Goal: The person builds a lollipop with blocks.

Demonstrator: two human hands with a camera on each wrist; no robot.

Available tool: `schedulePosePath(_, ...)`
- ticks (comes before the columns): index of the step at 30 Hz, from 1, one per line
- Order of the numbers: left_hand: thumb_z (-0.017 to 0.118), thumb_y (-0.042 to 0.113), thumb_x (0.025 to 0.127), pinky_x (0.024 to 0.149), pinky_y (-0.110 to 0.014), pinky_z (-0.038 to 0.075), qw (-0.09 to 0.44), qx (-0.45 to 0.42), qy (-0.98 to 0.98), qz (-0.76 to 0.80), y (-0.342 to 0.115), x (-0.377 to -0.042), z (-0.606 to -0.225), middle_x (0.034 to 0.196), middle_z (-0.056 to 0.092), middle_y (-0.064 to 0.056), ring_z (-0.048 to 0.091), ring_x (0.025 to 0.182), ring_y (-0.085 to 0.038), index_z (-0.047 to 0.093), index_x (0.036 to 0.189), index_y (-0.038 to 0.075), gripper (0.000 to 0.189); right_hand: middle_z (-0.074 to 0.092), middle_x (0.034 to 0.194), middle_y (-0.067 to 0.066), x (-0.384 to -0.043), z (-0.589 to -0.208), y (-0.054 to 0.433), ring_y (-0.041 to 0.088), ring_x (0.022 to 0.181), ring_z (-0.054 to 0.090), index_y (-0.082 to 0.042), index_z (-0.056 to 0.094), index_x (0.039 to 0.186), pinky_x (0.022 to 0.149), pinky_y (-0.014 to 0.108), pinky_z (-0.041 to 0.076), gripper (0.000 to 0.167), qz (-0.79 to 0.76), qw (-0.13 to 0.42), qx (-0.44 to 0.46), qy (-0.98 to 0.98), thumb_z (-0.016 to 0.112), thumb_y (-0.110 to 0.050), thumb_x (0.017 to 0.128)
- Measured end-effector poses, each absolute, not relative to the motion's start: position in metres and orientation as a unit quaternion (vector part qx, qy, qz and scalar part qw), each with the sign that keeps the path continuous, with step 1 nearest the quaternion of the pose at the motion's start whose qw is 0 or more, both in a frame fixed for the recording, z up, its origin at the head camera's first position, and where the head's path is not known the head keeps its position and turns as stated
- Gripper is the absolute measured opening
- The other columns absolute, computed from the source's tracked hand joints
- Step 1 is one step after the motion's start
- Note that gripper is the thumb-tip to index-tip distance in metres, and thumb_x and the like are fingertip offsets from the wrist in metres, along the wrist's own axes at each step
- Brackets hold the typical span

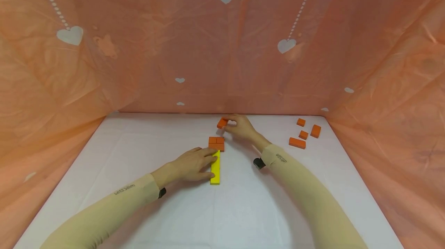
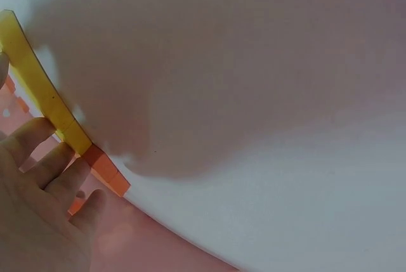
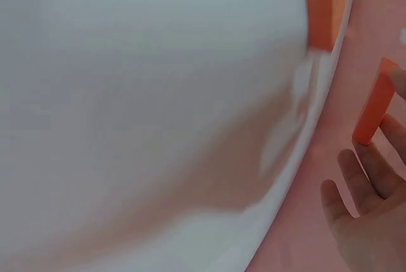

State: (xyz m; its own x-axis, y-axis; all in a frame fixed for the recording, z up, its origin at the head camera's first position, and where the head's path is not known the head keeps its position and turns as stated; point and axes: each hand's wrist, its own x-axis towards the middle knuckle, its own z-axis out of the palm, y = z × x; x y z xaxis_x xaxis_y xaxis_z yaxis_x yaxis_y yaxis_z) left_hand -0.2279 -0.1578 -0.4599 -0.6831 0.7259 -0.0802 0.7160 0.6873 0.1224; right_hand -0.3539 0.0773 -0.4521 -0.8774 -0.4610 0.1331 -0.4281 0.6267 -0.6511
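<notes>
My left hand (image 1: 194, 164) reaches in from the left and rests, fingers extended, on a yellow strip of blocks (image 1: 215, 179). A seam crosses the yellow strip (image 2: 38, 82) in the left wrist view, and the thumb touches it nearer one end. Against the strip's far end stand flat orange blocks (image 1: 216, 147), two smaller ones behind a wider one. Beyond them, my right hand (image 1: 241, 128) pinches a rectangular orange block (image 1: 221, 123) between thumb and fingers. The right wrist view shows this orange block (image 3: 375, 104) tilted in the fingers, other fingers spread apart.
Several loose orange blocks lie at the back right, among them a long block (image 1: 297, 143), an upright-lying block (image 1: 315, 131) and a small block (image 1: 301, 122). A white cloth (image 1: 167, 218) covers the table. Peach curtains (image 1: 222, 67) with hearts enclose the back and sides.
</notes>
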Motion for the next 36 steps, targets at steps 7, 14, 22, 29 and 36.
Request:
schedulePosePath(7,0.066,0.048,0.100,0.119,-0.052,0.038,0.056,0.397,0.915,0.041,-0.159,-0.228,-0.461,0.160,0.046,-0.013,0.044,0.147,-0.031,0.059,0.147,0.007,0.063,0.062,0.145,0.012,-0.347,-0.456,0.048,0.033,0.139,0.052,-0.007,0.066,0.141,0.117,0.049,0.042,0.048,-0.355,0.059,-0.267,0.894,0.074,-0.027,0.097)
schedulePosePath(14,0.065,0.049,0.100,0.120,-0.052,0.037,0.057,0.395,0.916,0.037,-0.159,-0.228,-0.460,0.159,0.047,-0.012,0.044,0.146,-0.030,0.059,0.147,0.007,0.063,0.063,0.143,0.010,-0.343,-0.460,0.028,0.030,0.137,0.054,-0.009,0.067,0.139,0.119,0.046,0.039,0.048,-0.341,0.091,-0.285,0.891,0.077,-0.027,0.096)
schedulePosePath(22,0.065,0.049,0.100,0.120,-0.052,0.037,0.057,0.396,0.916,0.038,-0.158,-0.228,-0.460,0.159,0.048,-0.013,0.044,0.146,-0.029,0.058,0.148,0.006,0.065,0.065,0.141,0.011,-0.342,-0.463,0.017,0.029,0.136,0.055,-0.008,0.067,0.139,0.120,0.045,0.038,0.047,-0.318,0.112,-0.300,0.892,0.077,-0.021,0.095)
schedulePosePath(29,0.065,0.049,0.100,0.120,-0.051,0.037,0.056,0.401,0.914,0.032,-0.158,-0.227,-0.459,0.159,0.047,-0.014,0.045,0.146,-0.030,0.057,0.148,0.004,0.066,0.061,0.145,0.012,-0.340,-0.466,0.018,0.029,0.138,0.054,-0.009,0.067,0.140,0.119,0.043,0.040,0.046,-0.313,0.133,-0.297,0.892,0.076,-0.018,0.096)
schedulePosePath(36,0.065,0.050,0.100,0.120,-0.051,0.036,0.058,0.394,0.917,0.028,-0.158,-0.227,-0.460,0.159,0.047,-0.013,0.045,0.146,-0.030,0.058,0.148,0.006,0.065,0.066,0.141,0.013,-0.342,-0.466,0.014,0.028,0.133,0.059,-0.007,0.062,0.144,0.116,0.041,0.043,0.046,-0.335,0.120,-0.273,0.894,0.068,-0.025,0.101)
